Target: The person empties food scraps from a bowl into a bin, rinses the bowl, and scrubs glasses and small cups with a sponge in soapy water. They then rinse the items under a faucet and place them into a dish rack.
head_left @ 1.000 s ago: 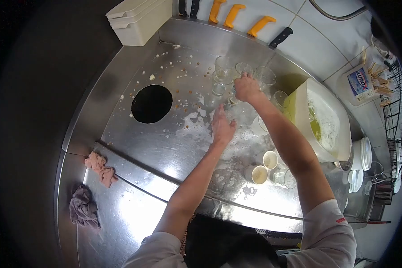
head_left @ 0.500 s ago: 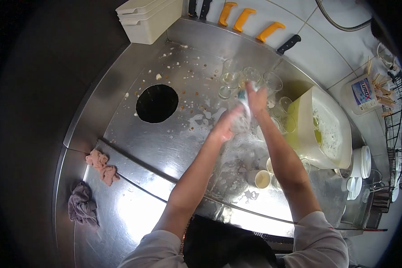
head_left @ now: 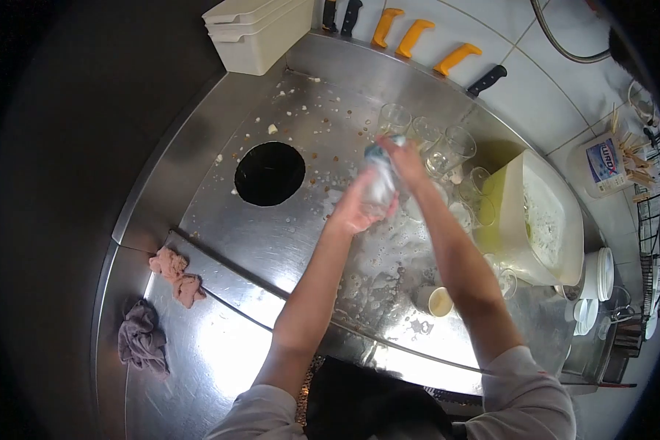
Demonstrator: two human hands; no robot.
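Left hand (head_left: 361, 211): fingers wrapped around a blurred clear glass (head_left: 378, 193), held above the steel counter (head_left: 249, 236).
Right hand (head_left: 407, 160): fingers closed on a blurred green-and-white item (head_left: 378, 149) at the glass's far end.
Other glasses (head_left: 458, 144): grouped just beside a sudsy tub (head_left: 512, 220).
Cloths (head_left: 170, 265): 2, pink and grey, near the counter's left edge.

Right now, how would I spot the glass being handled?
On the steel counter, find the round black hole, then look right to the left hand and right hand, close together. The glass is in the left one, blurred. Unlike the other glasses grouped nearby, it is being held.
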